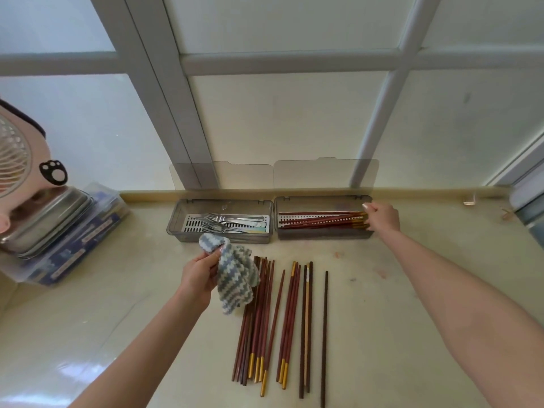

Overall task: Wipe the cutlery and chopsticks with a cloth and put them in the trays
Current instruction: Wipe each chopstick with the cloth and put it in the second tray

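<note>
Red-brown wood with gold tips: a small batch of stowed chopsticks (321, 221) is laid lengthwise in the right tray (323, 234), gold ends to the right. The right hand (382, 217) is set at that end of the tray, thumb along the far rim, fingers curled down over the gold ends. Whether a stick is pinched there or only nudged into line cannot be told; the fingertips are hidden.

The left tray (188, 231) is filled with forks and other metal cutlery (229, 222). No metal pieces are seen loose on the counter (117, 319), so the cutlery part is judged done.

The striped grey-and-white cloth (235, 278) is gripped, bunched, in the left hand (200, 276) and hangs over the far ends of the loose chopsticks (279, 325).

These lie on the counter in front of the trays, roughly parallel and running away from the person. Most are the red-brown, gold-tipped kind, packed close. A few darker plain ones lie to the right, and one lies apart at the far right.

More sticks appear to be left on the counter than are in the tray. The chopstick part is therefore judged under way, probably short of halfway. Which of the loose sticks are already wiped cannot be told.

Both clear lids are stood open against the window.
</note>
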Demonstrator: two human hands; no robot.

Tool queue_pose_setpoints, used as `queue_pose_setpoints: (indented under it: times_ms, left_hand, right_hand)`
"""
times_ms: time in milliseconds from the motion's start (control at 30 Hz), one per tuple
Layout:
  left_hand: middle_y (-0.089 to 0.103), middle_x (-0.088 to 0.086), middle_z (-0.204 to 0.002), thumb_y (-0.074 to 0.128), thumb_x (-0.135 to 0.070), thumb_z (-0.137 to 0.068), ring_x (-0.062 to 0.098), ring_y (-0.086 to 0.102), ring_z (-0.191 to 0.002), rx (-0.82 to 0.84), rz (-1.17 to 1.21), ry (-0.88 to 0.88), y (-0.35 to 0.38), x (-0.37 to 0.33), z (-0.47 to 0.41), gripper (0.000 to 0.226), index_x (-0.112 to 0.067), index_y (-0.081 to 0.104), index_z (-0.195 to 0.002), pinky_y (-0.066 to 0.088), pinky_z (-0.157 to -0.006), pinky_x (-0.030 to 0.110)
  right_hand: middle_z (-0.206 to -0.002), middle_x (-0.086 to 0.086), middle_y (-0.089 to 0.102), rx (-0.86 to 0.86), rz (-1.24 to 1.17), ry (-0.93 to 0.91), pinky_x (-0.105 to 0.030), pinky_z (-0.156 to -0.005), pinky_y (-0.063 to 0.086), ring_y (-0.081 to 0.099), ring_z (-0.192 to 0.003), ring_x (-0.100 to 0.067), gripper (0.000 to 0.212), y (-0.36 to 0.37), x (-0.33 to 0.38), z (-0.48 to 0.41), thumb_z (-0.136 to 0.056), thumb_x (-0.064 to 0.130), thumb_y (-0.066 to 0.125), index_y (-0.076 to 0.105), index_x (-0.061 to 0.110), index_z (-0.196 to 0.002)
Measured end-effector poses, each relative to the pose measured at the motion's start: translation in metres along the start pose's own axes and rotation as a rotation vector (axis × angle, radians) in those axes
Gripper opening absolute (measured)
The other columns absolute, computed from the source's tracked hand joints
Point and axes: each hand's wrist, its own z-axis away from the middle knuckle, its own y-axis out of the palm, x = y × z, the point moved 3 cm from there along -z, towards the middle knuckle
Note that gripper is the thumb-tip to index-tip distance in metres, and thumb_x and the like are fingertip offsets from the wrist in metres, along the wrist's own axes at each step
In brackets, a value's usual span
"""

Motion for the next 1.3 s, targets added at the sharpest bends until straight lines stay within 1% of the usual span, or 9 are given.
queue_pose_setpoints:
  times_ms: [100, 233, 367, 500, 700, 833, 1000, 1167, 1300]
  left_hand:
    - [0.063, 0.007, -0.083, 0.049, -0.009, -0.094, 0.017, 0.060, -0.071, 0.014, 0.016, -0.004, 0.002, 0.000, -0.001, 0.013, -0.009, 0.061, -0.089, 0.052, -0.064, 0.027]
    - [0.066, 0.004, -0.078, 0.049, -0.011, -0.094, 0.014, 0.061, -0.069, 0.016, 0.057, -0.002, -0.001, -0.001, -0.004, 0.011, -0.010, 0.061, -0.093, 0.053, -0.059, 0.023]
    - [0.064, 0.006, -0.085, 0.049, -0.011, -0.094, 0.016, 0.059, -0.074, 0.011, 0.069, -0.021, -0.009, 0.004, -0.006, 0.011, -0.012, 0.060, -0.094, 0.052, -0.062, 0.024]
    - [0.064, 0.007, -0.085, 0.050, -0.012, -0.094, 0.016, 0.060, -0.071, 0.006, 0.052, -0.014, -0.015, 0.005, -0.005, 0.011, -0.007, 0.059, -0.099, 0.052, -0.062, 0.024]
    - [0.069, 0.002, -0.071, 0.051, -0.011, -0.094, 0.010, 0.065, -0.057, -0.026, 0.084, 0.000, -0.025, 0.004, -0.005, 0.011, -0.008, 0.060, -0.098, 0.054, -0.054, 0.020]
    - [0.069, 0.005, -0.076, 0.051, -0.012, -0.094, 0.011, 0.066, -0.059, -0.007, 0.109, 0.007, -0.027, 0.003, -0.005, 0.013, -0.005, 0.059, -0.102, 0.055, -0.056, 0.021]
    - [0.066, 0.006, -0.089, 0.050, -0.015, -0.094, 0.012, 0.065, -0.070, 0.001, 0.114, 0.022, -0.030, 0.005, -0.008, 0.017, -0.007, 0.059, -0.107, 0.054, -0.063, 0.023]
    - [0.071, -0.002, -0.071, 0.051, -0.016, -0.094, 0.008, 0.066, -0.060, -0.014, 0.122, -0.004, -0.033, 0.016, -0.009, 0.011, -0.012, 0.060, -0.098, 0.053, -0.066, 0.025]
    - [0.065, 0.004, -0.086, 0.050, -0.017, -0.095, 0.012, 0.062, -0.070, -0.036, 0.116, -0.038, -0.042, 0.027, -0.010, 0.012, -0.012, 0.060, -0.100, 0.048, -0.072, 0.027]
  right_hand:
    - [-0.121, -0.010, 0.064, -0.088, 0.167, -0.085, -0.037, -0.090, 0.048, 0.058, -0.109, -0.031, 0.032, -0.009, 0.006, 0.014, -0.096, 0.016, 0.048, 0.063, 0.022, -0.123]
    - [-0.118, -0.008, 0.064, -0.297, 0.217, -0.251, -0.038, -0.085, 0.046, 0.051, -0.113, -0.029, 0.035, -0.009, 0.011, 0.038, -0.093, 0.006, 0.045, 0.064, 0.018, -0.119]
    - [-0.145, -0.007, 0.044, -0.003, 0.587, -0.355, -0.035, -0.109, 0.029, 0.037, -0.134, -0.026, 0.036, 0.022, 0.001, 0.043, -0.099, 0.021, 0.043, 0.056, 0.012, -0.132]
    - [-0.138, -0.004, 0.052, 0.028, 0.741, -0.347, -0.036, -0.102, 0.031, 0.039, -0.128, -0.026, 0.040, 0.032, 0.006, 0.041, -0.101, 0.032, 0.036, 0.065, 0.012, -0.120]
    - [-0.147, -0.011, 0.041, 0.148, 0.572, -0.392, -0.030, -0.113, 0.017, 0.031, -0.137, -0.028, 0.042, 0.045, 0.004, 0.030, -0.102, 0.025, 0.037, 0.059, -0.004, -0.124]
    - [-0.156, -0.006, 0.025, 0.213, 0.555, -0.366, -0.042, -0.116, 0.013, 0.018, -0.144, -0.028, 0.040, 0.043, 0.008, 0.026, -0.101, 0.026, 0.039, 0.070, 0.001, -0.100]
    - [-0.131, -0.007, 0.055, -0.001, 0.296, -0.515, -0.037, -0.104, 0.038, 0.048, -0.122, -0.024, 0.026, 0.049, 0.038, 0.074, -0.097, 0.015, 0.046, 0.063, 0.011, -0.116]
    - [-0.107, 0.005, 0.068, 0.455, 0.374, -0.568, -0.025, -0.084, 0.050, 0.061, -0.091, -0.009, 0.021, 0.111, 0.045, 0.173, -0.095, 0.020, 0.050, 0.068, 0.022, -0.107]
    - [-0.093, -0.002, 0.068, 0.481, 0.507, -0.307, -0.026, -0.068, 0.053, 0.066, -0.082, -0.017, 0.027, 0.147, 0.029, 0.223, -0.092, 0.036, 0.057, 0.062, 0.012, -0.103]
